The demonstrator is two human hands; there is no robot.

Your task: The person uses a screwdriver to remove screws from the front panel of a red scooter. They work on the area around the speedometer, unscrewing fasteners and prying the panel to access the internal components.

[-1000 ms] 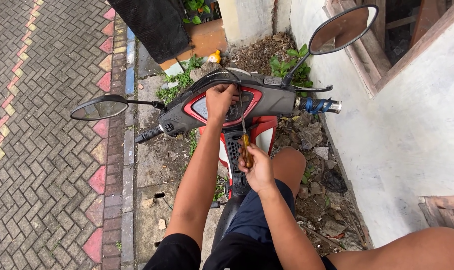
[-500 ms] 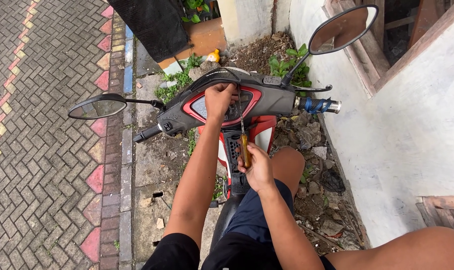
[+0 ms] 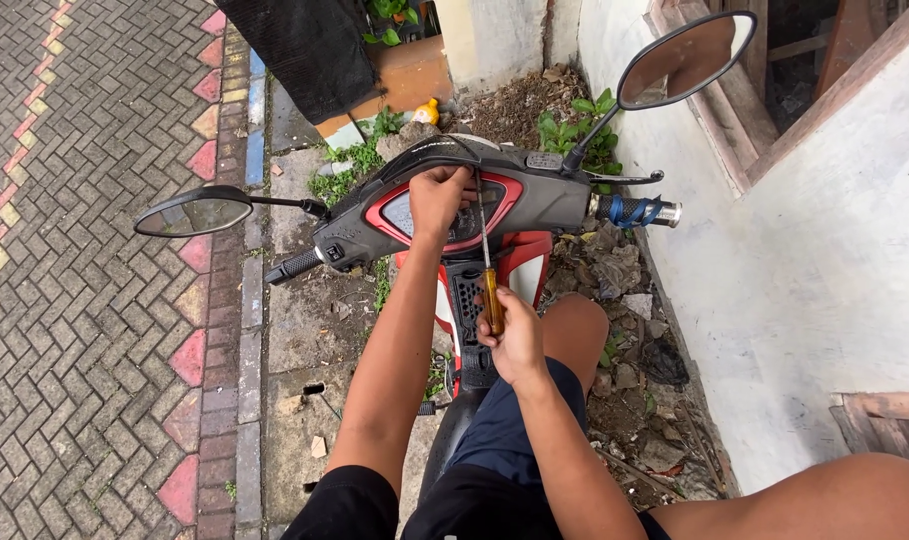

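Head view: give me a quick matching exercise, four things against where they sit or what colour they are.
Things:
1. screwdriver
2. left hand
3. left mirror
4. right handlebar grip

Places or colours:
A. blue, on the side toward the white wall
B. out over the brick paving
C. amber handle, gripped in the right hand
D. resting on top of the instrument panel

Pairs: 1-C, 2-D, 3-B, 4-A

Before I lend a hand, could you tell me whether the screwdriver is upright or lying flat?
Roughly upright: the right hand grips the screwdriver by its amber handle, shaft rising to the handlebar cover beside the left hand.
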